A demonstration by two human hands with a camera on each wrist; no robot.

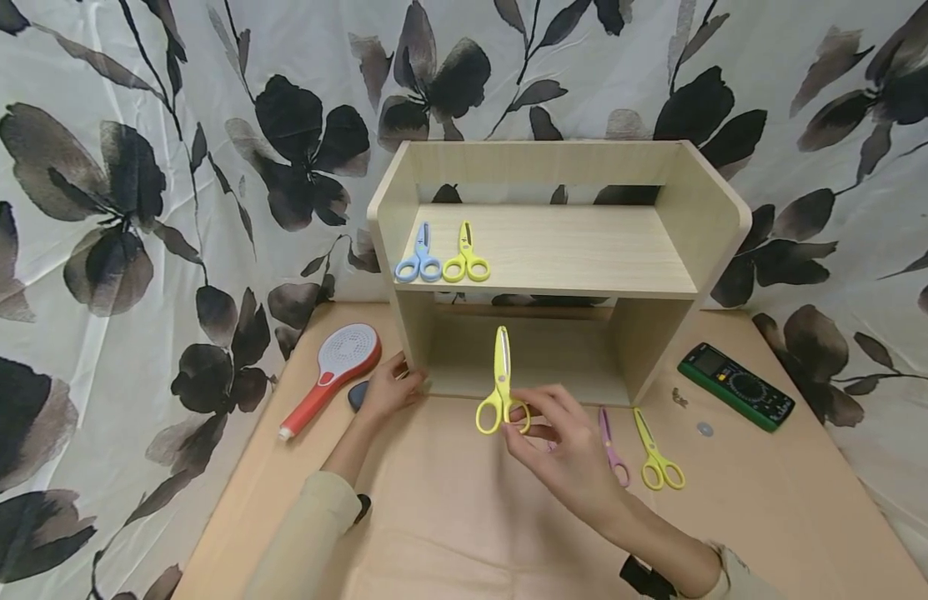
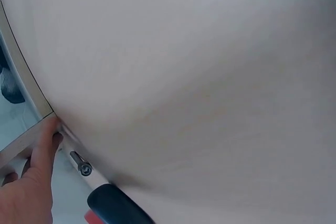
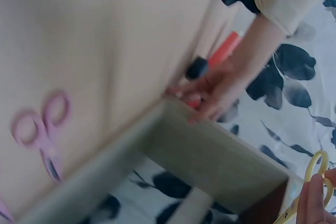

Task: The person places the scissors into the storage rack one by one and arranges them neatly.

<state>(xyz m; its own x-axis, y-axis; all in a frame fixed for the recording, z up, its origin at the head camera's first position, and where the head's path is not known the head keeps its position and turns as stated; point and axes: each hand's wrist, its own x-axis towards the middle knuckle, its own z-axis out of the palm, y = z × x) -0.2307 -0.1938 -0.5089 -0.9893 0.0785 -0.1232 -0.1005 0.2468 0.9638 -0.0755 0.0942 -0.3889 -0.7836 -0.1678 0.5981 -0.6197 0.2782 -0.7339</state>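
Observation:
My right hand (image 1: 564, 450) pinches yellow scissors (image 1: 502, 375) by one finger loop, blades up, in front of the wooden shelf (image 1: 561, 250). In the right wrist view these yellow scissors (image 3: 310, 169) show at the lower right. With fingers and thumb, my left hand (image 1: 388, 392) holds the shelf's lower left front corner. On the upper board lie blue scissors (image 1: 418, 254) and another yellow pair (image 1: 466, 254), side by side at the left. Right of my right hand, purple scissors (image 1: 614, 450), partly hidden by it, and more yellow scissors (image 1: 656, 454) lie on the table.
A red and white shower head (image 1: 336, 379) lies left of the shelf, with a dark blue object (image 1: 357, 395) partly behind my left wrist. To the right are a green and black multimeter (image 1: 736, 385), a grey disc (image 1: 705, 429) and small metal pieces (image 1: 679, 398). A flowered cloth hangs behind.

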